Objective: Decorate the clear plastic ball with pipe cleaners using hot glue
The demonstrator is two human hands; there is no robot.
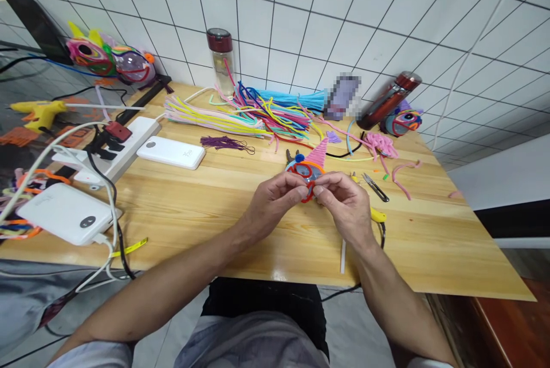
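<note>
My left hand [275,199] and my right hand [344,202] meet over the wooden table [206,196], both pinched on a small pipe-cleaner figure [308,167]. The figure has a pink cone top, a blue body and red loops of wire at the front. My fingertips close on the red loop between the hands. A pair of pliers [291,155] lies just behind the figure, and small snips [376,186] lie to the right of my right hand.
A heap of coloured pipe cleaners [258,113] covers the table's back. Two bottles [222,61] [389,98] stand by the tiled wall. Power banks [172,152] [64,213], a power strip [120,147] and cables lie left. A glue gun [40,111] and finished figures [109,61] [404,120] sit further off.
</note>
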